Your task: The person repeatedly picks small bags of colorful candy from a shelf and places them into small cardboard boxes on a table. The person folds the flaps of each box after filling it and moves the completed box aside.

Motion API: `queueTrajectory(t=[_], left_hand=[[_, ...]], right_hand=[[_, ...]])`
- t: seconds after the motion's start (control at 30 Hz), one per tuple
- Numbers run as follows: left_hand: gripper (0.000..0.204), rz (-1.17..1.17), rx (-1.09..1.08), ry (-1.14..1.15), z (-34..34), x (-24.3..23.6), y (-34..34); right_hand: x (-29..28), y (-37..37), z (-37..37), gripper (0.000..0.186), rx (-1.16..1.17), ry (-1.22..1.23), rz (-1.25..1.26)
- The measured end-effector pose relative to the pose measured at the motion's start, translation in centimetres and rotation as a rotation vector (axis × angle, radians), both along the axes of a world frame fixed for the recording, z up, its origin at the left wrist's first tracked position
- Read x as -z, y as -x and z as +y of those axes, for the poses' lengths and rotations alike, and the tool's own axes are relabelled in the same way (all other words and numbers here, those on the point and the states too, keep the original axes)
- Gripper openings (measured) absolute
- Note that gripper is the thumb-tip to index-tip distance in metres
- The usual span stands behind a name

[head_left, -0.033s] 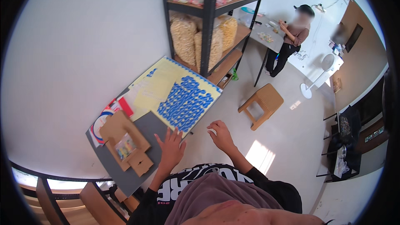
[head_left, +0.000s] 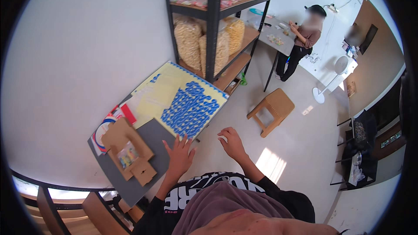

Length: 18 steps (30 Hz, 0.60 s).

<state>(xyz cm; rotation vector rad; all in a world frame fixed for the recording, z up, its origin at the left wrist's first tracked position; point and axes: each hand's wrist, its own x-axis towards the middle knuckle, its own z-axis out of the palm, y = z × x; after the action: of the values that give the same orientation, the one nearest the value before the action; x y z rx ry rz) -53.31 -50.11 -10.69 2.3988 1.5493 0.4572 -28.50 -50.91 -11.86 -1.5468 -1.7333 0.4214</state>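
My left hand (head_left: 179, 156) lies flat with its fingers spread at the near edge of a grey table (head_left: 152, 137), just below a yellow sheet (head_left: 161, 91) covered with rows of small blue pieces (head_left: 190, 109). My right hand (head_left: 232, 142) hovers past the table's right edge, fingers loosely curled and holding nothing. An unfolded brown cardboard box (head_left: 128, 150) with small colourful items inside lies to the left of my left hand.
A black metal shelf rack (head_left: 213, 26) holds bags of yellowish snacks (head_left: 188, 39). A wooden stool (head_left: 275, 109) stands on the floor to the right. Another person (head_left: 302, 39) stands at a far table. A white floor fan (head_left: 333, 78) stands near them.
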Motion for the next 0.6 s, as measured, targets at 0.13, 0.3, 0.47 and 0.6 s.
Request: queueTrajectory(t=[0.13,0.3,0.47,0.6], left_hand=[[0.042,-0.113,0.124,-0.021,1.5,1.6,-6.8],[0.04,-0.131,0.167,0.032,3.7,1.6,-13.2],[0.038,-0.184,0.161,0.062,7.9,1.7,-16.0],[0.037,-0.236,0.112,0.095,13.2,2.1,-18.2]], right_hand=[[1.1,-7.7,-1.5,0.017,0.089,0.021,0.01],[2.0,-14.6,-1.1,0.018,0.164,0.075,-0.001],[3.0,-17.9,2.2,0.02,0.104,0.07,0.047],[3.2,-19.9,6.9,0.02,0.008,0.048,0.059]])
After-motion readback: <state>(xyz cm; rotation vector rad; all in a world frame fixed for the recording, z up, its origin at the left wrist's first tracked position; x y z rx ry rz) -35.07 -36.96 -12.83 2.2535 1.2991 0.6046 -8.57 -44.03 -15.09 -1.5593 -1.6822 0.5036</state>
